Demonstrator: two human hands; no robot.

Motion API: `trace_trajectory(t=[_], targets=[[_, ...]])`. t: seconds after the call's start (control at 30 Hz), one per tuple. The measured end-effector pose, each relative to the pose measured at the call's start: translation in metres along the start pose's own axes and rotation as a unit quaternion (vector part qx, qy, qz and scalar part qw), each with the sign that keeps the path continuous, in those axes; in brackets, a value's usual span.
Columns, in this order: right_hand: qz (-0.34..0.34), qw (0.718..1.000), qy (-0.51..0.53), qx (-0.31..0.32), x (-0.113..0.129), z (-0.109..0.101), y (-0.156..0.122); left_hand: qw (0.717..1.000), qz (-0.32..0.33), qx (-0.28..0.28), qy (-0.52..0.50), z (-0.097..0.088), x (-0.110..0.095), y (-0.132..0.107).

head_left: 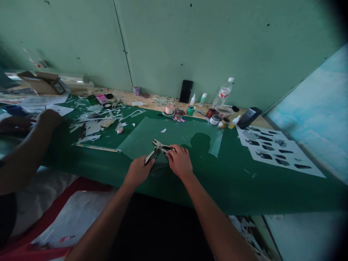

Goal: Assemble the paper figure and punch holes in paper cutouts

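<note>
Pliers (157, 145) of shiny metal, V-shaped, over a smooth translucent sheet (144, 134)

Dim overall, R corners v. dark, L edge blurry & stretched.

No text, brand or number can be read in this view. Positions are given from the phone (186, 91). Bottle (223, 93), right of the phone: white label with a red mark; wording too small to tell. Jar (215, 119), right of the phone and nearer the person: pale label, illegible. Tube (203, 99), just right of the phone: green and white, print not legible. Carton (43, 84), well left of the phone: pale label on one side, blurred. Sheet (289, 168), well right of the phone and nearer the person: dark shapes; any lettering indistinct.
</note>
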State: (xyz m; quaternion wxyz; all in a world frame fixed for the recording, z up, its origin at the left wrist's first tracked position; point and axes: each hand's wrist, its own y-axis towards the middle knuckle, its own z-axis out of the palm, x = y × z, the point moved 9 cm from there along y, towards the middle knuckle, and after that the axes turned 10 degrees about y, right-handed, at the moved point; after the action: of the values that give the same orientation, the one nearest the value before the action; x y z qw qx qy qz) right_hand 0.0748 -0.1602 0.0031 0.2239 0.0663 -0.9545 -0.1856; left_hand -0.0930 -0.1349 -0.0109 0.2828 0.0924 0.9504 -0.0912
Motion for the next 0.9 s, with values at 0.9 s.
trace_trajectory(t=[0.9], targets=[[0.004, 1.0, 0.006, 0.003, -0.002, 0.0, -0.001, 0.993, 0.006, -0.029, -0.113, -0.015, 0.005, 0.006]])
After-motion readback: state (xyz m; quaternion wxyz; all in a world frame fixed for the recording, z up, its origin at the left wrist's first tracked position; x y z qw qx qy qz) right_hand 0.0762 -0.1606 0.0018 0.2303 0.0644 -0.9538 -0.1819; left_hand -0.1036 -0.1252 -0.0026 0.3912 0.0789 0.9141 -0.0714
